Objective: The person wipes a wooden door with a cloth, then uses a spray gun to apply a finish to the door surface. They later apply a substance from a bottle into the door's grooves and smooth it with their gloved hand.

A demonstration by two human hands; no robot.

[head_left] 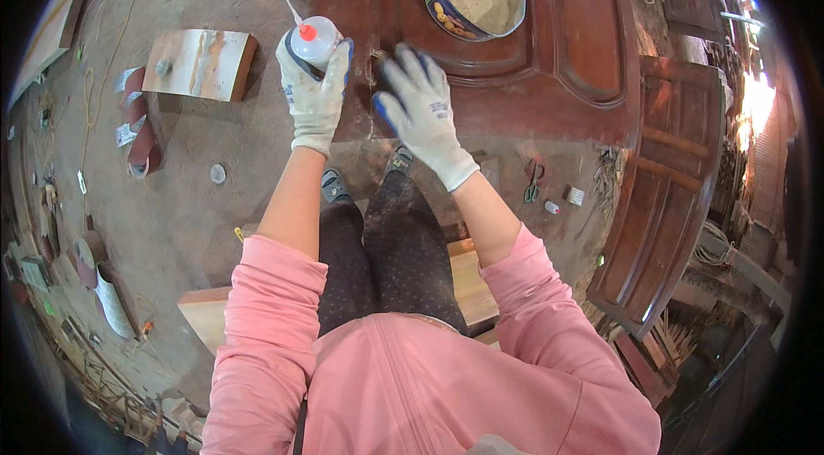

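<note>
My left hand (312, 99), in a white work glove with blue on the palm side, is wrapped round a white squeeze bottle (314, 45). The bottle has a red cap and a thin pale nozzle pointing up and left. Gloved the same way, my right hand (421, 103) is over the near left part of a dark red-brown panelled wooden door (541, 116). Its fingers are stretched out, blurred at the tips, with the thumb apart; whether they touch the wood I cannot tell. On the door, beyond my right hand, stands a round tin (435, 4) holding sawdust-like powder (482, 4).
A wood block (196, 64) and a strip of brown sandpaper (142, 133) are on the left. Scissors (533, 183) and a small bottle (552, 208) lie on the floor at right. Another panelled door (657, 197) stands farther right. Beside my legs is a wooden plank (470, 283).
</note>
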